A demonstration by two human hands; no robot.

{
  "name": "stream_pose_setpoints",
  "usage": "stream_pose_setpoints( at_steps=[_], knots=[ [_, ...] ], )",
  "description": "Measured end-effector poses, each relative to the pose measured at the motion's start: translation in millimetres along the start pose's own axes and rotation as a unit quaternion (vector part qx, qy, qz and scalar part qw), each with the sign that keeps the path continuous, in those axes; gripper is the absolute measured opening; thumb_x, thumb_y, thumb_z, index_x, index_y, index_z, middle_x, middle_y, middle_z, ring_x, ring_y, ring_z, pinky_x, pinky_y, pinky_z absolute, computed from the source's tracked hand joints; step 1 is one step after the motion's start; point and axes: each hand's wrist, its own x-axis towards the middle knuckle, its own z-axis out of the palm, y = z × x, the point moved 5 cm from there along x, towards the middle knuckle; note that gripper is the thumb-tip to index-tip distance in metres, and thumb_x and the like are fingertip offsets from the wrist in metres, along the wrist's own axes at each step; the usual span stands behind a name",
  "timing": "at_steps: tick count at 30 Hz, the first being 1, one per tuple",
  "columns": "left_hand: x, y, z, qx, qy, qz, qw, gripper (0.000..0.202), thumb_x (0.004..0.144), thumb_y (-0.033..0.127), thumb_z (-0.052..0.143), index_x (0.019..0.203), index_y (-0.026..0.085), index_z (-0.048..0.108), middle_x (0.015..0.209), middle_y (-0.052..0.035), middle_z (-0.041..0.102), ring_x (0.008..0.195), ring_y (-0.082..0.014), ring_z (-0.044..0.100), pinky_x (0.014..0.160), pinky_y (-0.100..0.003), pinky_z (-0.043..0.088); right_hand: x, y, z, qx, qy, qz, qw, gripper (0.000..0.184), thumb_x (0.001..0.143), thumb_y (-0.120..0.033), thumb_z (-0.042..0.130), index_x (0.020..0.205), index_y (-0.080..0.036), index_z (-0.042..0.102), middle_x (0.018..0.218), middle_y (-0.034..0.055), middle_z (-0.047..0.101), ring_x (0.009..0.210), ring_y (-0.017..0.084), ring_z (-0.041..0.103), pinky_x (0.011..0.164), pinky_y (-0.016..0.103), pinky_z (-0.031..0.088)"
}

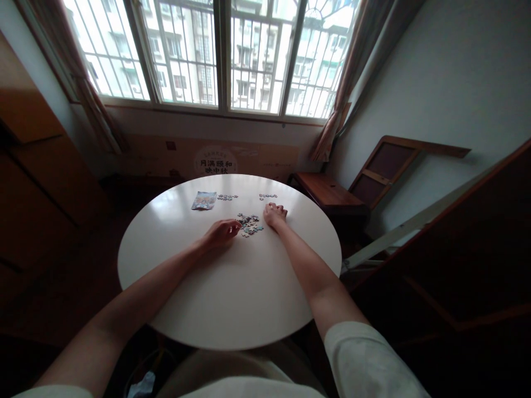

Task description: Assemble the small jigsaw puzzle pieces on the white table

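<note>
Head view shows a round white table [232, 298] with a loose pile of jigsaw pieces [250, 222], and I take this pile as my landmark for all places. The left hand [223, 230] is at the left edge of the pile, its fingers bent and their tips close to the nearest pieces; whether they pinch one, I cannot tell. The right hand [274, 214] is just to the right of the pile, its fingers curled and drawn together low over the table; if a piece is inside, it is hidden from me. Beyond the pile, a little to its left, lies a small group of pieces [227, 197], and a printed packet [204, 200] is just beside that group, farther left. Another small group [267, 196] lies beyond the pile to its right, past the right hand.

For this step, which looks like picking and sorting, I judge it is good to spread the pile thinly, so that every piece shows its face. It is better to lift one piece by its edges than to drag it, because neighbours could come along. Each group should remain well apart from the pile, otherwise sorted pieces may mix again.
</note>
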Motion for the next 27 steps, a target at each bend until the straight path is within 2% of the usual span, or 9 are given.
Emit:
stream_pose_setpoints(
  at_steps=[3,7,12,18,27],
  knots=[
    [0,3,-1.1,0.003,-0.005,0.007,1.0,0.023,0.083,0.02,0.047,0.093,0.017,0.068,0.078,-0.0034,0.066,0.06,-0.0089,0.054,0.059,-0.018,0.041,-1,4,-4,0.013,0.042,0.023,0.999,0.041,0.087,-0.029,0.036,0.123,-0.023,0.053,0.136,0.0075,0.039,0.114,0.029,0.036,0.093,0.042,0.033],
    [0,5,-2.1,0.004,-0.009,0.008,1.0,0.022,0.083,0.022,0.048,0.092,0.017,0.068,0.078,-0.0032,0.066,0.059,-0.0087,0.054,0.059,-0.018,0.04,-6,6,-6,0.015,0.063,0.02,0.998,0.038,0.087,-0.029,0.035,0.115,-0.019,0.059,0.133,0.0086,0.042,0.113,0.028,0.036,0.092,0.039,0.034],
    [0,3,-0.5,-0.003,-0.012,0.004,1.0,0.022,0.082,0.021,0.047,0.091,0.017,0.067,0.076,-0.0024,0.065,0.058,-0.0084,0.053,0.058,-0.018,0.04,-4,-1,-3,-0.01,0.034,-0.018,0.999,0.04,0.089,-0.036,0.034,0.113,-0.017,0.06,0.131,0.0115,0.046,0.115,0.03,0.035,0.093,0.042,0.033],
    [0,4,0.6,0.0,-0.005,0.005,1.0,0.023,0.083,0.021,0.047,0.091,0.017,0.068,0.076,-0.0024,0.066,0.057,-0.0081,0.052,0.058,-0.018,0.04,8,-4,-1,-0.026,-0.003,-0.028,0.999,0.046,0.089,-0.04,0.033,0.123,-0.015,0.052,0.137,0.012,0.041,0.12,0.03,0.032,0.096,0.042,0.03],
    [-2,8,-0.2,-0.003,-0.021,0.017,1.0,0.021,0.083,0.019,0.047,0.085,0.017,0.068,0.072,-0.0011,0.063,0.056,-0.0075,0.05,0.057,-0.017,0.037,31,-11,4,-0.031,-0.027,-0.025,0.999,0.05,0.089,-0.045,0.033,0.125,-0.015,0.05,0.139,0.0131,0.04,0.122,0.031,0.031,0.098,0.044,0.027]
  ],
)
